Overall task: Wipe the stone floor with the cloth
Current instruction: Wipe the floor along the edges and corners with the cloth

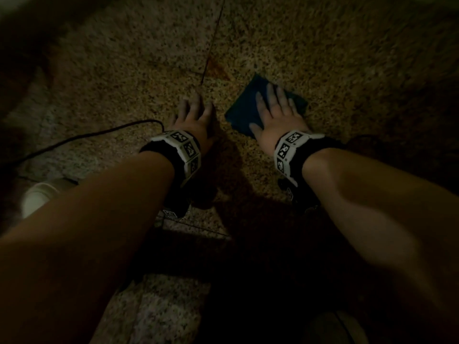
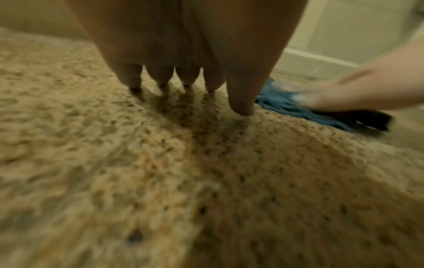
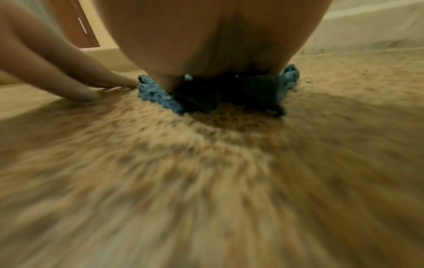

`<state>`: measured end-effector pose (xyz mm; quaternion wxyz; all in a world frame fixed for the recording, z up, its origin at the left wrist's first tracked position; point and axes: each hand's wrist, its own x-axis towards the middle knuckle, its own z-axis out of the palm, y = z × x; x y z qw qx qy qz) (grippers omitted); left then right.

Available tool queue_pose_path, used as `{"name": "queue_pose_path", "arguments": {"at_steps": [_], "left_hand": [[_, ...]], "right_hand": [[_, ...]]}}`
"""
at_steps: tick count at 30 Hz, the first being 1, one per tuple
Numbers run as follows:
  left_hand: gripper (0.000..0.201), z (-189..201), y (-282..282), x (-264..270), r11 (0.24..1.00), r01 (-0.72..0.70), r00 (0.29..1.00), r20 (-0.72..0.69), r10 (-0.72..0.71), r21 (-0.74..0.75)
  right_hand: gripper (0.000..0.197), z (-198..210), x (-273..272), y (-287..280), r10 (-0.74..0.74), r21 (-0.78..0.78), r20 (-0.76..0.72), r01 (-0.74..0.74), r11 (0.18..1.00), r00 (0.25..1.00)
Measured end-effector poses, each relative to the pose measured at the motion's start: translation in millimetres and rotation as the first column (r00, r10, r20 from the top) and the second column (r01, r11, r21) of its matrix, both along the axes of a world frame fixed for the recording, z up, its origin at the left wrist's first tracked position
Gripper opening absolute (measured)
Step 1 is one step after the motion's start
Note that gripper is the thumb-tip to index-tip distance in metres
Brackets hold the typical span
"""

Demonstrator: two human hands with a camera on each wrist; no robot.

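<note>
A folded blue cloth (image 1: 244,105) lies flat on the speckled stone floor (image 1: 323,58). My right hand (image 1: 275,112) presses down on it with straight, spread fingers. In the right wrist view the palm covers most of the cloth (image 3: 156,96), and the picture is blurred. My left hand (image 1: 192,115) rests on the bare floor just left of the cloth, fingers straight and fingertips (image 2: 243,108) touching the stone. From the left wrist view the cloth (image 2: 284,107) shows under the right hand (image 2: 332,98).
A dark joint line (image 1: 211,43) runs across the floor ahead of my left hand, with a reddish stain (image 1: 218,68) beside it. A black cable (image 1: 82,137) trails left. A white object (image 1: 37,197) sits at lower left. A pale skirting wall (image 2: 339,32) stands beyond.
</note>
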<state>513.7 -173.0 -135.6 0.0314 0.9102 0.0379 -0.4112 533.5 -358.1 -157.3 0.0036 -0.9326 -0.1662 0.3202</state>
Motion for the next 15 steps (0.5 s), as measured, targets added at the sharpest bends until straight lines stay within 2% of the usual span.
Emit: {"name": "queue_pose_path", "arguments": {"at_steps": [9, 15], "left_hand": [[0.083, -2.8, -3.5, -1.4, 0.999, 0.014, 0.999, -0.037, -0.012, 0.047], [0.082, -6.6, -0.5, -3.7, 0.999, 0.026, 1.0, -0.015, -0.026, 0.019]], "right_hand": [[0.066, 6.4, -70.7, -36.4, 0.147, -0.054, -0.121, -0.155, 0.986, 0.982], [0.065, 4.8, -72.5, -39.3, 0.119, -0.031, -0.103, -0.123, 0.992, 0.988]]}}
